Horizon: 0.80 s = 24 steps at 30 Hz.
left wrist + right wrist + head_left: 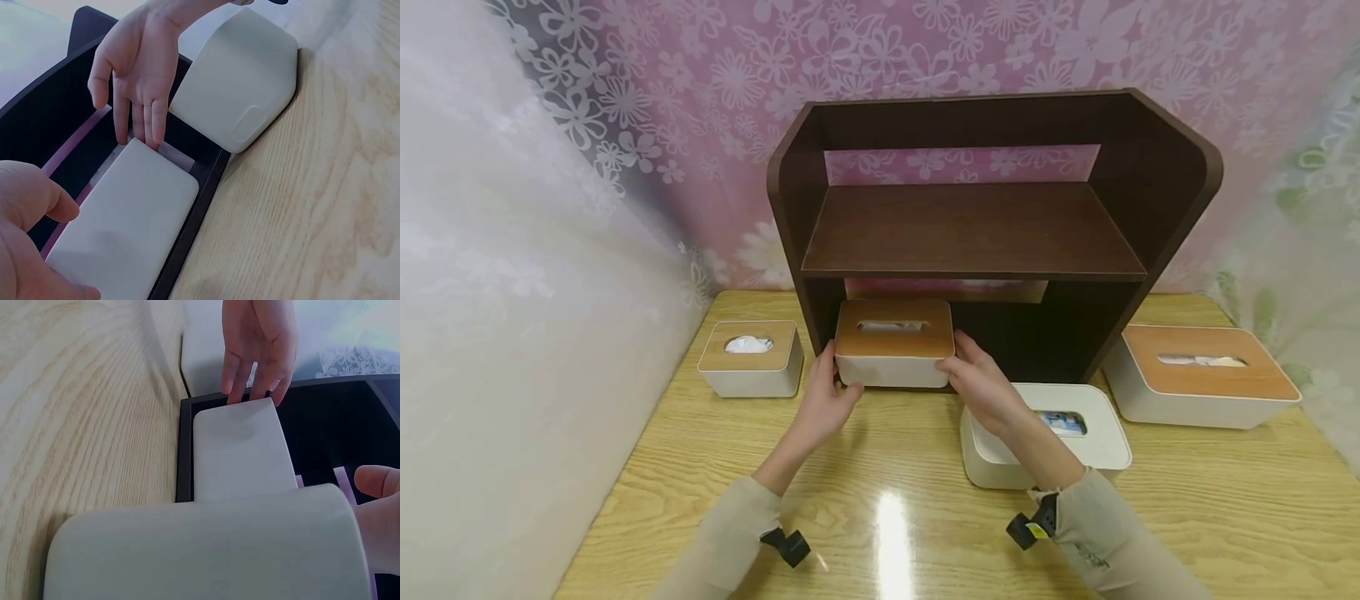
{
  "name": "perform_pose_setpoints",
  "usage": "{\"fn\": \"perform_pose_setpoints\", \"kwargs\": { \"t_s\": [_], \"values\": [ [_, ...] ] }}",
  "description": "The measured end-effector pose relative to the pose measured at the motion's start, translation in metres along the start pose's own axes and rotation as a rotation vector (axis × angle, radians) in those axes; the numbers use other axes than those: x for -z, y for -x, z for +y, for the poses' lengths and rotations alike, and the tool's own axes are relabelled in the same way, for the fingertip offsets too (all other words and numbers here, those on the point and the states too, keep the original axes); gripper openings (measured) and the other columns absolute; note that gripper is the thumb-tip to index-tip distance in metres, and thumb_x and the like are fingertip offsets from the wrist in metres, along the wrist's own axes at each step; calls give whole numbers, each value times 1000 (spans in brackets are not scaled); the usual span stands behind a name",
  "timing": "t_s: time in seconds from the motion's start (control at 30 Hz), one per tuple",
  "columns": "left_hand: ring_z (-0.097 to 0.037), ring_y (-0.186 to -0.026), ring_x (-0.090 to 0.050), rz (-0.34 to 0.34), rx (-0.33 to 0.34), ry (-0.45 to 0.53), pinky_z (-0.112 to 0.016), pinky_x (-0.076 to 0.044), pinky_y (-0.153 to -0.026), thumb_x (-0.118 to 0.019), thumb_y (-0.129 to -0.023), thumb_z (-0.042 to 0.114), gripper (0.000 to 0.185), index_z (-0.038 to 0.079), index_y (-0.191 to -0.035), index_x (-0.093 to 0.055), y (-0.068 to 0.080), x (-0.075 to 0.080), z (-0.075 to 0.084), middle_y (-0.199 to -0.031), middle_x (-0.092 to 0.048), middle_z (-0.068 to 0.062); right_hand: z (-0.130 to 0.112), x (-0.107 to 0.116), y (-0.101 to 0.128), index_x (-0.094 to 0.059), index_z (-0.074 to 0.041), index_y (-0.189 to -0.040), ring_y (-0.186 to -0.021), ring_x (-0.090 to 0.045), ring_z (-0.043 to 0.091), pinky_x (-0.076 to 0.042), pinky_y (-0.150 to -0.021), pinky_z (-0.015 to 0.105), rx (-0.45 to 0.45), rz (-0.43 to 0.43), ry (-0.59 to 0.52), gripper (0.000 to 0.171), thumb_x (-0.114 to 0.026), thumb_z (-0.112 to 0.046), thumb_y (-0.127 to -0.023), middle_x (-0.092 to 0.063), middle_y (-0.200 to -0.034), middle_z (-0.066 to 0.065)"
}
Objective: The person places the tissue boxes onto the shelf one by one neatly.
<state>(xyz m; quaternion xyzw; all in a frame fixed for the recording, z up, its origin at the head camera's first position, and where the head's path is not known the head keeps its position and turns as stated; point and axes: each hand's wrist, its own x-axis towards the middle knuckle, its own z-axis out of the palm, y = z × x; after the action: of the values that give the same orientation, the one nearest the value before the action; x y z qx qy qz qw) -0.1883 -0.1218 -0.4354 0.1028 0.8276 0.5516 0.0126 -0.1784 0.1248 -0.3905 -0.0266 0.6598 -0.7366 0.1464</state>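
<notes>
Sliding the tissue box (893,342) into the shelf's (977,229) lower bay.
Left hand (826,404) and right hand (981,385), fingers straight, are pressing its ends; next, push farther in.

Left hand (827,400) at 10 o'clock, right hand (981,383) at 1 o'clock; both forearms extended, fingers straight, palms facing inward.

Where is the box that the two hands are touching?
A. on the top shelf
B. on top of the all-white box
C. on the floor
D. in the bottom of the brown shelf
D: the left hand and right hand flank the wood-lidded box, which sits in the bottom opening of the brown shelf.
</notes>
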Motion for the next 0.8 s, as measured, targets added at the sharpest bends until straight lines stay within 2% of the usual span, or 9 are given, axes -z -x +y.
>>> {"fn": "perform_pose_setpoints", "kwargs": {
  "t_s": [0.63, 0.8],
  "values": [
    [-42, -144, -23, 12, -46, -10, -55, -33, -111, -58, -92, 5, 86, -9, -155, -2, -15, -7, -3, -158, -11, -33, -2, 7, -12, 19, -8, -156, -151, 9, 25, -3, -122, 47, -51, -4, -47, 88, -48, -9, -99, 21, -164, 8],
    [-38, -148, -15, 6, -66, -8, -53, -27, -115, -56, -91, 3, 86, -7, -156, 0, -18, -8, -3, -160, -7, -30, -2, 8, -14, 20, -8, -155, -151, 11, 25, -4, -122, 47, -57, 1, -39, 88, -48, -9, -100, 22, -163, 7]
  ]
}}
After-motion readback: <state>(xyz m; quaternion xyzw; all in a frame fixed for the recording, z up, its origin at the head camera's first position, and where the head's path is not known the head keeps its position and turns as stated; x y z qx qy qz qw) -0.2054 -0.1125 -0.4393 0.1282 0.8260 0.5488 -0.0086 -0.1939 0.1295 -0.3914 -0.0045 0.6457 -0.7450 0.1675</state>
